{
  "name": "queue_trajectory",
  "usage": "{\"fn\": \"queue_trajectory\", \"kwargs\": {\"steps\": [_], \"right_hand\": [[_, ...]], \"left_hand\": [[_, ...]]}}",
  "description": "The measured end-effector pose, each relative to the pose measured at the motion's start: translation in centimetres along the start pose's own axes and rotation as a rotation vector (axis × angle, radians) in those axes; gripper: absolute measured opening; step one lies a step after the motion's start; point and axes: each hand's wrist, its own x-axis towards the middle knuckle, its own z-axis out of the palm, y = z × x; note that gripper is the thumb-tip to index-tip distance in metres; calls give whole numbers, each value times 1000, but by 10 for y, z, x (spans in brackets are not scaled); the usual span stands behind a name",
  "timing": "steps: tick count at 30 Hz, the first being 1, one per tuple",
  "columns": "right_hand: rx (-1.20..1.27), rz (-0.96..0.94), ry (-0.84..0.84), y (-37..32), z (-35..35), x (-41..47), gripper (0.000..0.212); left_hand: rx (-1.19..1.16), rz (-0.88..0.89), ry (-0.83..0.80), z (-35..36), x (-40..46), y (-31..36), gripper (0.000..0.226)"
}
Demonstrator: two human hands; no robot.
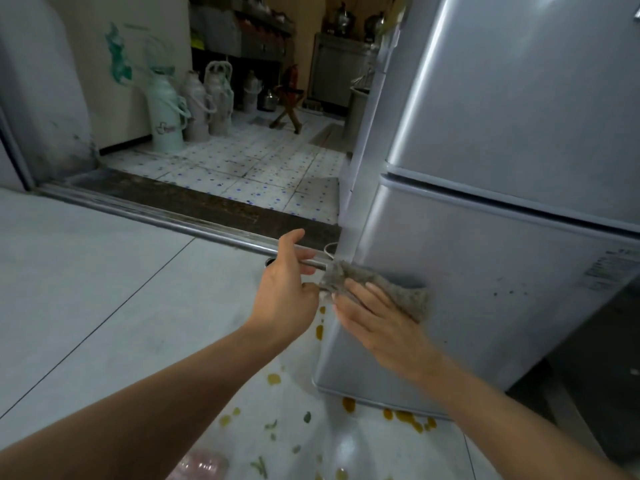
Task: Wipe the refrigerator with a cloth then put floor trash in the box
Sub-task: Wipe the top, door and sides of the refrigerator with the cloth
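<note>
A silver refrigerator [502, 168] fills the right side of the view, its lower door reaching down to the floor. A grey-brown cloth [398, 292] lies flat against the lower door near its left corner. My right hand [377, 320] presses on the cloth with fingers stretched out. My left hand [284, 289] pinches the cloth's left end at the corner of the refrigerator. Yellow and green scraps of trash [273, 379] lie scattered on the floor under my arms. A crumpled clear plastic wrapper [204, 462] lies at the bottom edge. No box is in view.
A metal door track [156, 216] crosses the floor ahead, with a tiled kitchen beyond. Several thermos flasks [166, 112] stand by the left wall there, and a small wooden stool [287, 105] further back. Grey floor tiles [86, 289] spread to the left.
</note>
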Motion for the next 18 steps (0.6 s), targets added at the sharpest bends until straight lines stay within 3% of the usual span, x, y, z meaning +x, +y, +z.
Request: {"fn": "queue_trajectory", "kwargs": {"steps": [4,8,11,14,18], "right_hand": [[-53,-106,1,28,-19,12,45],[-151,106,269,78,-52,56,32],[-149,185,339,82,-50,60,30],[-74,166,278,49,-23,33,38],[-36,-22,85,6,8,-11,45]], "left_hand": [[17,14,31,-11,2,6,72],[-15,30,53,-10,10,17,70],[-55,22,46,0,11,24,68],[-79,26,62,8,13,21,67],[-74,-11,44,11,11,12,72]]}}
